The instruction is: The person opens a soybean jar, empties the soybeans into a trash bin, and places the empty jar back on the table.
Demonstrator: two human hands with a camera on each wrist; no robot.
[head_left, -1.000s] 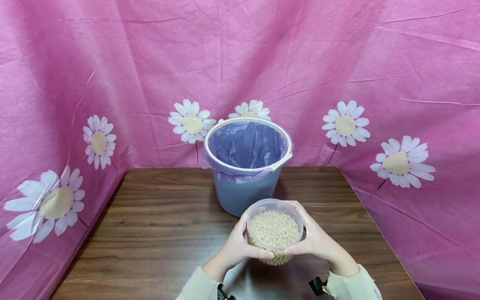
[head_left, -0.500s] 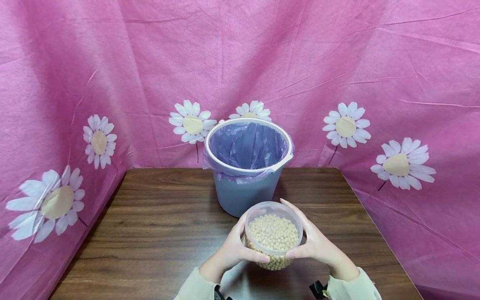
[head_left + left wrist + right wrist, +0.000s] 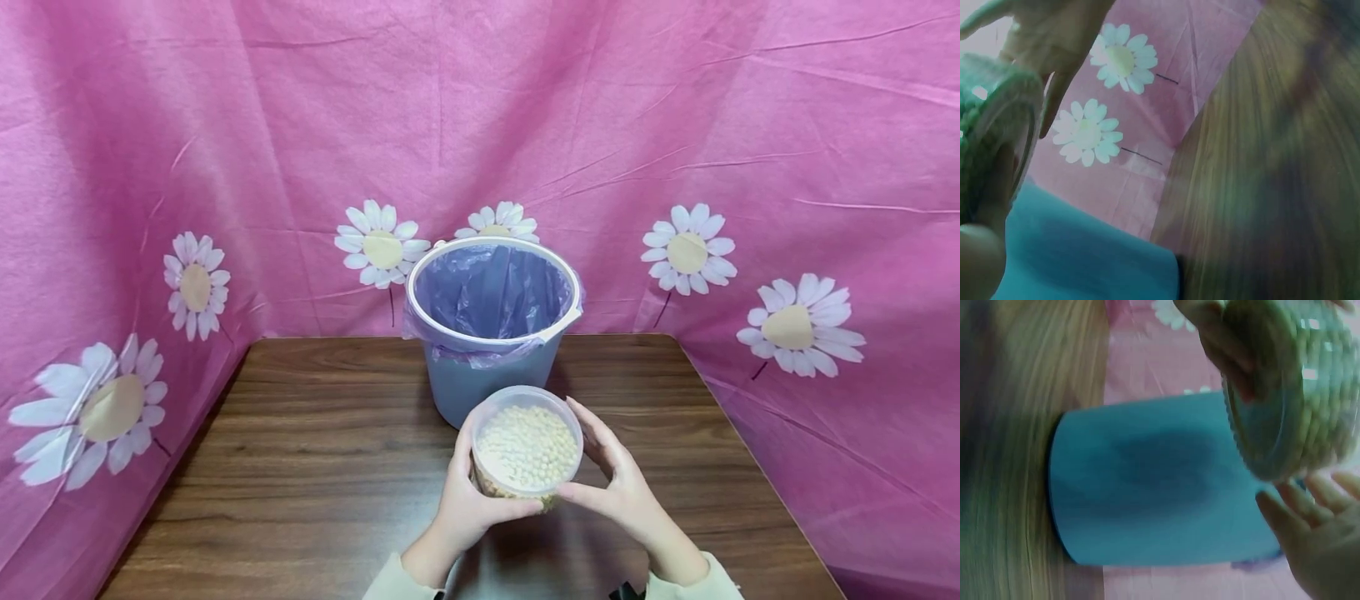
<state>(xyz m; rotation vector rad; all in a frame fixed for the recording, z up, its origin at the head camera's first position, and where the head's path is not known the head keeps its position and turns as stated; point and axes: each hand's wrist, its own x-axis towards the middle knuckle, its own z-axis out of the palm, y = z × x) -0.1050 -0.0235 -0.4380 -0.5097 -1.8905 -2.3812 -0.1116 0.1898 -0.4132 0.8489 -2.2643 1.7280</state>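
Observation:
A round clear plastic tub point(image 3: 527, 442) full of pale, round beans is held above the table, in front of the bin. My left hand point(image 3: 467, 500) grips its left side, thumb along the front; in the right wrist view, fingers point(image 3: 1229, 347) of that hand reach under the tub's base. My right hand point(image 3: 618, 479) is at the tub's right side. Its fingers stand off the wall with a gap, and the thumb tip is at or against the lower front edge. In the left wrist view the right hand point(image 3: 1054, 34) has spread fingers. A clear lid cannot be made out.
Behind the tub stands a blue-grey bin point(image 3: 487, 379) with a white rim ring and a purple bag lining it. Wood-grain table point(image 3: 315, 467) lies below. Pink cloth point(image 3: 300, 125) printed with daisies hangs along the back and sides.
The tub first dipped slightly toward me, then rose and shifted left in the left hand. The right hand's fingers have come away from its side.

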